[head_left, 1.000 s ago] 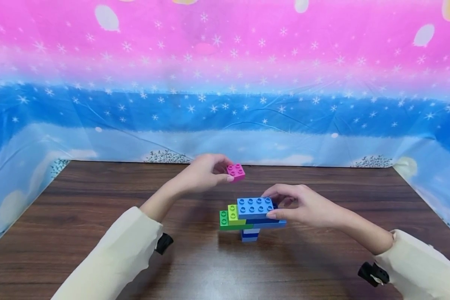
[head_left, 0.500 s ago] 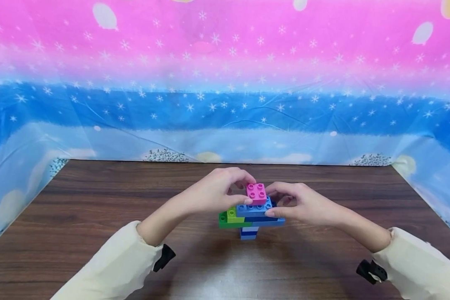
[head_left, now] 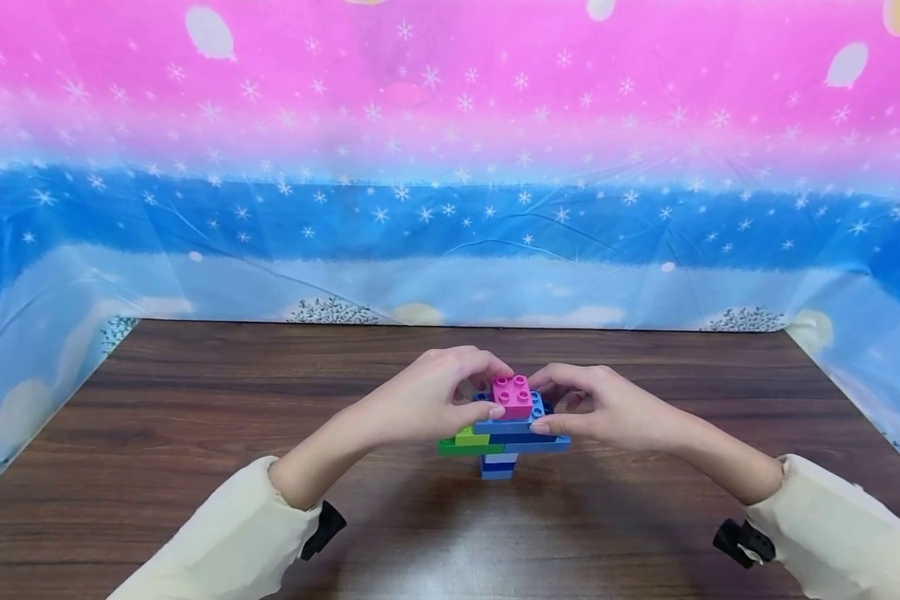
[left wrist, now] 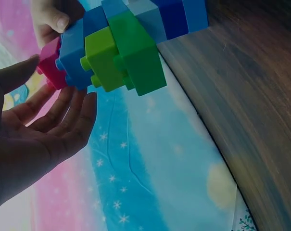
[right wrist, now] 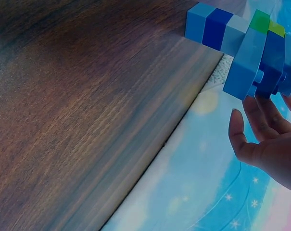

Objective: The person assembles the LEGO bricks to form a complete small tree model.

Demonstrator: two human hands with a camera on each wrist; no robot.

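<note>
My left hand (head_left: 438, 396) pinches a pink building brick (head_left: 512, 398) between thumb and fingers. That brick is on top of a light blue brick (head_left: 487, 427), and in the left wrist view the two meet. My right hand (head_left: 607, 408) holds the light blue brick at its right end, thumb in front and fingers behind. Below it are a dark blue brick (head_left: 512, 438), a lime brick (head_left: 467, 437) and a green brick (head_left: 468, 448). A narrow column of blue and pale bricks (head_left: 498, 467) stands upright underneath. The fingers partly hide the upper bricks.
The structure stands on a dark wooden table (head_left: 195, 433). A pink and blue snowflake cloth (head_left: 450, 225) hangs along the back and sides. Black wrist devices (head_left: 322, 529) sit by the cream sleeves (head_left: 225, 529).
My left hand has moved right and down, bringing the pink brick from the air onto the light blue brick. My right hand has stayed in nearly the same place on the structure.
</note>
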